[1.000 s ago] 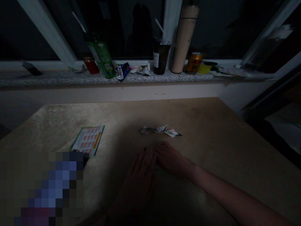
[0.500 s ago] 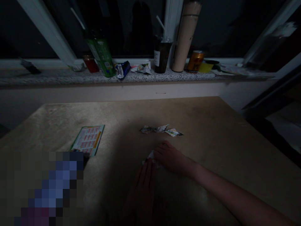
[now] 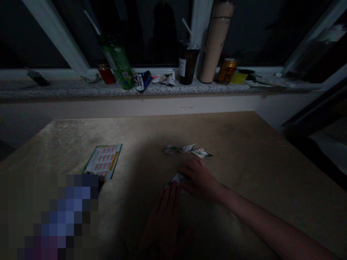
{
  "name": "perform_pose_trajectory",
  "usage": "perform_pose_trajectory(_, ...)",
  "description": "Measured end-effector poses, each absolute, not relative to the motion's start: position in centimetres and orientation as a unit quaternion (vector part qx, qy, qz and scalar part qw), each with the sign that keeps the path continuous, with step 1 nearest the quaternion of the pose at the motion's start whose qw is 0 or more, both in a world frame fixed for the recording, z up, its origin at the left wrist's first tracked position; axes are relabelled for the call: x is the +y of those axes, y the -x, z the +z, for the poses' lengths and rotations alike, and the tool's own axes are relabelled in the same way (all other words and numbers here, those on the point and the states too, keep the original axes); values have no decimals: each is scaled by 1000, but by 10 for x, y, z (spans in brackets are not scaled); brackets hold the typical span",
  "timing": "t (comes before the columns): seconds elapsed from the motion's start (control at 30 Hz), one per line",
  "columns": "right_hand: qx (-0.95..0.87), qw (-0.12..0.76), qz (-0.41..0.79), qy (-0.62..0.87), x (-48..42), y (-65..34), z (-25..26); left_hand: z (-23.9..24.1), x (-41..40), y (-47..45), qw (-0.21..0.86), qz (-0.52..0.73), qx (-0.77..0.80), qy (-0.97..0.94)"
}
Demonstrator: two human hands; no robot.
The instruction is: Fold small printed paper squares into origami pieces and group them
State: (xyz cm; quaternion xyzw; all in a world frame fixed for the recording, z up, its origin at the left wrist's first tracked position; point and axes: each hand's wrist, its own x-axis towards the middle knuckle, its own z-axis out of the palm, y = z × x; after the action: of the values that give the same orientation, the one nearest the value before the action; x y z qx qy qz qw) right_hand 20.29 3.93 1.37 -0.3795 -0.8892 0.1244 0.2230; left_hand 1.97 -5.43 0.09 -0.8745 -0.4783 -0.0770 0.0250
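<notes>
A small folded piece of light printed paper (image 3: pixel 177 178) lies on the table in front of me, partly hidden under my hands. My left hand (image 3: pixel 165 209) rests with its fingers stretched out flat, the tips on the paper's near edge. At the paper's right side is my right hand (image 3: pixel 202 180), its fingers bent and its thumb held apart from them over the paper. Just beyond, three small folded paper shapes (image 3: pixel 188 148) with pointed ends lie in a row. The room is dim and shadow blurs the near fingers.
A printed card with a calendar grid (image 3: pixel 104 160) lies on the table (image 3: pixel 230 133) to the left, beside a pixelated area. Along the windowsill (image 3: pixel 151 90) stand a green bottle (image 3: pixel 121 68), a dark cup with a straw (image 3: pixel 187 66), a tall tumbler (image 3: pixel 217 43) and an orange can (image 3: pixel 227 70).
My right hand has shifted slightly up and right, its thumb now apart from the fingers, and more of the paper shows. My left hand stays on the paper.
</notes>
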Motion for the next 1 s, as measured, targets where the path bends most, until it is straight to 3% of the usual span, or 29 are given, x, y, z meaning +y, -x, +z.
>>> perform_pose_trajectory(0.43, -890, 249, 147, 352, 45, -207, 9, 0, -55, -20, 7, -66, -482, 874)
perform_pose_trajectory(1.0, -910, 211, 137, 330, 44, -211, 11, 0, -51, -15, -87, -79, -449, 886)
